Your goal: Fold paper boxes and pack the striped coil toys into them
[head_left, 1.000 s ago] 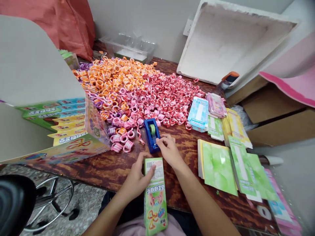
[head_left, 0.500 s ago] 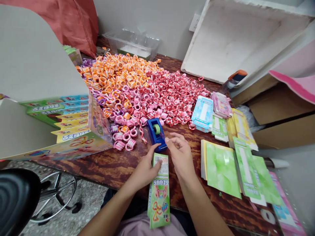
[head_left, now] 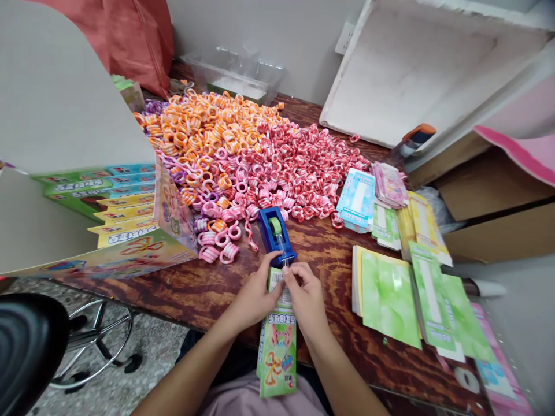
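A green printed box (head_left: 278,352) with a barcode at its far end lies lengthwise in front of me, its near end over my lap. My left hand (head_left: 255,293) grips its far end, thumb on top and index finger reaching the blue tape dispenser (head_left: 267,231). A roll of light green tape (head_left: 275,225) sits in the dispenser. My right hand (head_left: 307,297) is closed in a pinch at the dispenser's front edge, just above the box's far end. A clear strip of tape (head_left: 284,252) runs from the roll towards its fingertips.
Behind the dispenser spreads a big heap of orange, pink and red striped coiled rings (head_left: 277,156). An open display carton (head_left: 173,225) with printed boxes stands left. Blue cards (head_left: 356,196), green cards (head_left: 390,294) and yellow cards (head_left: 429,222) lie right. A black stool (head_left: 30,352) is at lower left.
My right hand has moved left and down from beside the dispenser to its front edge and closed there. The strip of tape now shows. My left hand stays on the box.
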Action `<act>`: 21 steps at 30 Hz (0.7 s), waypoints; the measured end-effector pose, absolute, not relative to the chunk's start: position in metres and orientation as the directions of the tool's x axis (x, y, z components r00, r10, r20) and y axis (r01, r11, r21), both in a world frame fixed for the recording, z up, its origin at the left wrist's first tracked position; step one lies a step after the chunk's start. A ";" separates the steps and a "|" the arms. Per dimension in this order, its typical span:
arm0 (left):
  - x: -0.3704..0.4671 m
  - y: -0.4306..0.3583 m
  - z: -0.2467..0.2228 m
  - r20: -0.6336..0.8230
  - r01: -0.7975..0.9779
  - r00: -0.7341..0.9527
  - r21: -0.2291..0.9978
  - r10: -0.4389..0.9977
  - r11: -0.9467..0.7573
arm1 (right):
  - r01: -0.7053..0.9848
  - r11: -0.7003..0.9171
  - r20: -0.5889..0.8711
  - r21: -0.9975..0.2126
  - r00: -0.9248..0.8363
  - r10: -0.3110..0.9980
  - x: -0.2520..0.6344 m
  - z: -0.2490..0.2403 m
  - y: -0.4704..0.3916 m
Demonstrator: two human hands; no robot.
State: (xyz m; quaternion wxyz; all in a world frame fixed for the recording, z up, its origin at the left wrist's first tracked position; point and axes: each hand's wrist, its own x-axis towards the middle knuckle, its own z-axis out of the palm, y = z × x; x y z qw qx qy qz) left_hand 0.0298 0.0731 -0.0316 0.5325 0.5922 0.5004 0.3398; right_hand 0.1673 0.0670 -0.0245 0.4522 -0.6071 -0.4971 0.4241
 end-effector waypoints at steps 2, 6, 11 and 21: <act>0.030 0.073 -0.033 -0.134 0.233 0.267 0.970 0.954 0.071 | 0.217 -0.099 -0.067 -0.971 0.151 0.986 0.169 -0.029 0.067; 0.030 0.073 -0.033 -0.144 0.234 0.269 0.969 0.952 0.080 | 0.234 -0.084 -0.047 -0.969 0.160 0.986 0.175 -0.035 0.073; 0.030 0.073 -0.034 -0.162 0.244 0.264 0.965 0.951 0.096 | 0.273 -0.044 -0.016 -0.961 0.106 0.994 0.184 -0.035 0.083; 0.029 0.073 -0.032 -0.175 0.239 0.279 0.965 0.944 0.109 | 0.347 -0.083 -0.046 -0.934 0.113 0.992 0.205 -0.035 0.098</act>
